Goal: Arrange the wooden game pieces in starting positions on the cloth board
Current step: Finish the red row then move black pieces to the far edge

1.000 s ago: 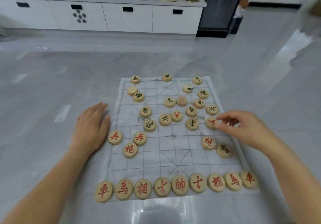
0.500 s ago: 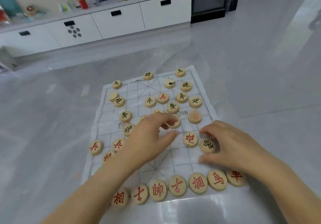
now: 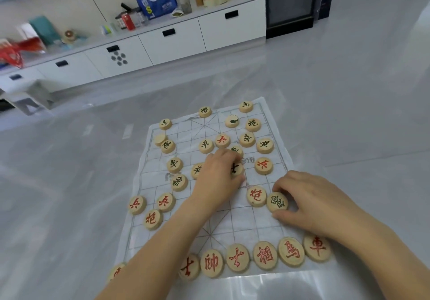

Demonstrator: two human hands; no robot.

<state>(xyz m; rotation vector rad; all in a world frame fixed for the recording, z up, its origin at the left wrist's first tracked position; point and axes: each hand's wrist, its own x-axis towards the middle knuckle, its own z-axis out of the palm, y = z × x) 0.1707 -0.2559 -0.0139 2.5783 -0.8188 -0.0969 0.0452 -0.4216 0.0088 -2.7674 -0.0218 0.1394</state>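
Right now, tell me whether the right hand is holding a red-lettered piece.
No, the right hand pinches a dark-lettered piece, beside the red-lettered cannon piece.

Just one camera here, a wide-angle strapped to my head, looking forward and down over my own arms. The cloth board (image 3: 244, 223) sits close, about dead centre. My left hand (image 3: 216, 178) and right hand (image 3: 318, 202) come in from the near edge. The far cabinets (image 3: 176, 41) slant, so the view's tilted a bit.
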